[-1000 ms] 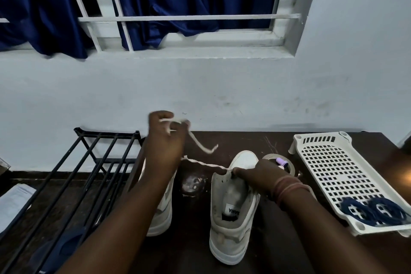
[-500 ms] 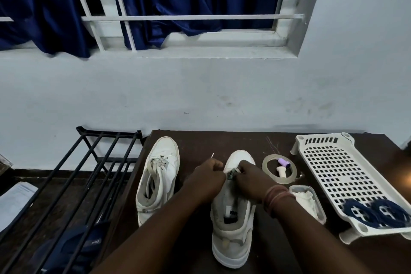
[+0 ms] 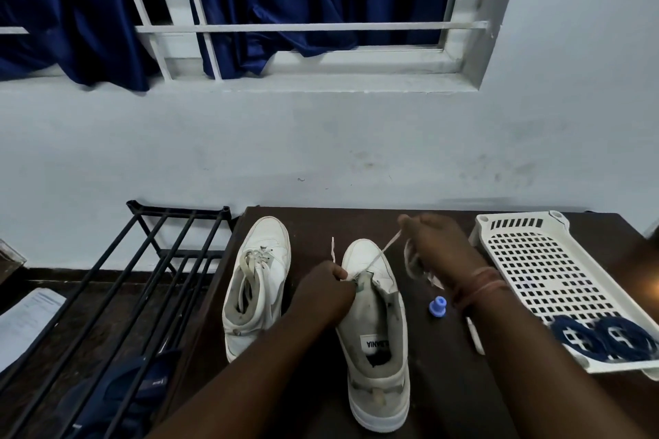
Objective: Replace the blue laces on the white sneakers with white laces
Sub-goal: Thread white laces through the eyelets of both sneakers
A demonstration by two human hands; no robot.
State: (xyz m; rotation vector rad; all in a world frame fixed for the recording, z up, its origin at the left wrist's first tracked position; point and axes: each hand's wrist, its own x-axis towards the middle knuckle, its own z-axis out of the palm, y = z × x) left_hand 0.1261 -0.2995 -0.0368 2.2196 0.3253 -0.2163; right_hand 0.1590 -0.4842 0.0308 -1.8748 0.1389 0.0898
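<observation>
1. The left hand point(image 3: 322, 290) rests at the left edge of the near sneaker point(image 3: 374, 331), by the front of its opening. Its fingers point(image 3: 335, 273) are curled tight and pinch one end of the white lace point(image 3: 387, 248); a short tip of this lace stands up above the knuckles.
2. The right hand point(image 3: 437, 246) is raised behind and to the right of the same sneaker. Its fingers are closed on the other end of the lace, which runs tight and slanting from the toe part of the shoe up to this hand.
3. The near sneaker stands on the dark counter point(image 3: 445, 385) with its toe toward the wall (the label inside the heel can be seen).
4. The second sneaker point(image 3: 258, 281) stands just to the left of it, also toe toward the wall, already with a pale lace in its eyelets.
5. A small blue cap point(image 3: 438, 306) lies on the counter between the near sneaker and the right forearm.
6. A white tray with holes point(image 3: 542, 267) lies on the right side of the counter; the blue laces point(image 3: 604, 337), rolled in two coils, lie in its near end.
7. A black metal rack point(image 3: 142, 278) stands to the left of the counter.
</observation>
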